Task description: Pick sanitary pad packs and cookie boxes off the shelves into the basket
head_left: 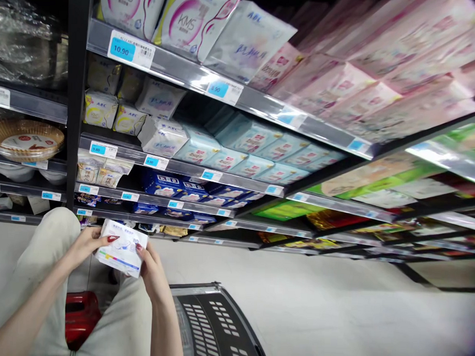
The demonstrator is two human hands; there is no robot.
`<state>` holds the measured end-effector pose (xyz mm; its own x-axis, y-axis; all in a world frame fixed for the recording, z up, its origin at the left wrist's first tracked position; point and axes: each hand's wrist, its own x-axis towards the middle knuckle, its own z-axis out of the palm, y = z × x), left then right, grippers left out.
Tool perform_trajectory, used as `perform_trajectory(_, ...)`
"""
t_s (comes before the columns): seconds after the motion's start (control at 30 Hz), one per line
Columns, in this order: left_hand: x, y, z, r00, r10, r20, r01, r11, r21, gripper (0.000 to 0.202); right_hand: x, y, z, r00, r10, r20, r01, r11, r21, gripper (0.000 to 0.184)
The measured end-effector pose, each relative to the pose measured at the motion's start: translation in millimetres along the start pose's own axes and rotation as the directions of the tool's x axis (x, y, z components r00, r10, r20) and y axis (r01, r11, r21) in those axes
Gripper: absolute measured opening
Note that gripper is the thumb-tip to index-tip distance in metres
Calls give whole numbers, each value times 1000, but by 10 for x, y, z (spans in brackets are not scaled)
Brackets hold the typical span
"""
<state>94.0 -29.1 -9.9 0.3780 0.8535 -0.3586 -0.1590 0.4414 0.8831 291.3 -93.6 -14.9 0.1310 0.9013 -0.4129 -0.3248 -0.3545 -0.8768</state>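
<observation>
A white pack of sanitary pads (120, 250) with blue print and a coloured stripe is held between both hands, above my knees. My left hand (88, 245) grips its left edge, the thumb lying across the front. On the right edge, my right hand (150, 262) is closed with its thumb on the face. The fingers behind the pack are hidden. Beyond it, the lowest shelves carry blue packs (164, 182) and small cream packs (88, 172).
Shelves of pale blue packs (243, 133), white ABC packs (164, 135) and pink packs (336, 82) rise ahead. A dark shopping basket (203, 323) stands to my right on the pale floor (333, 318). Something red (81, 318) sits between my legs. Paper liners (24, 137) lie on the left shelf.
</observation>
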Motion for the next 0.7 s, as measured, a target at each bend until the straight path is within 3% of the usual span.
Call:
perform_trajectory(0.4, -10, 14, 37, 1000, -18, -14, 18, 1000, -25, 51, -58, -82, 63, 998, 35, -43, -35, 999, -6, 66)
perform_trajectory(0.7, -7, 6, 29, 1000, 6, 8, -6, 1000, 15, 52, -41, -28, 7, 1000, 23, 3, -23, 1000, -16, 63)
